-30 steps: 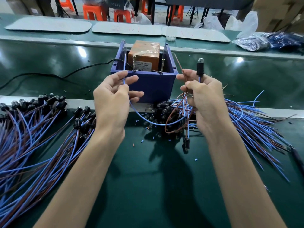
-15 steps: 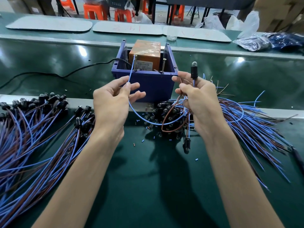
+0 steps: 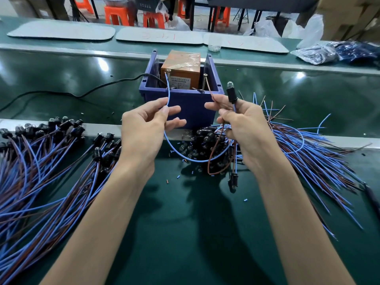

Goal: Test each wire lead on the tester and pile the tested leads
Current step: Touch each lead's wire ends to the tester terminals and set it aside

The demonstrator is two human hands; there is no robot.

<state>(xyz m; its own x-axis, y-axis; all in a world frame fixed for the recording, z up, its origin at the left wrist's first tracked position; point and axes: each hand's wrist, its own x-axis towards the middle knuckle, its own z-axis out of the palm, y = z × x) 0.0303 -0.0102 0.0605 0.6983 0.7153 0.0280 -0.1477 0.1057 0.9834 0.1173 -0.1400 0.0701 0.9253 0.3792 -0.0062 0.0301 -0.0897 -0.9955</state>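
Observation:
The tester is an orange box inside a blue bin, with two upright screw posts at its front. My left hand pinches a blue wire whose tip touches the left post. My right hand holds a black bulb socket upright and pinches a brown wire that reaches toward the right post. A second socket dangles below my right hand. The bulb looks unlit.
A big pile of leads with black sockets lies on the green table at the left. Another heap of leads spreads to the right, sockets clustered before the bin. A black cable runs left from the bin. Small wire scraps dot the mat.
Both hands dropped slightly and steadied before the bin. The blue wire's tip rose to the left post, and the brown wire now points at the right post.

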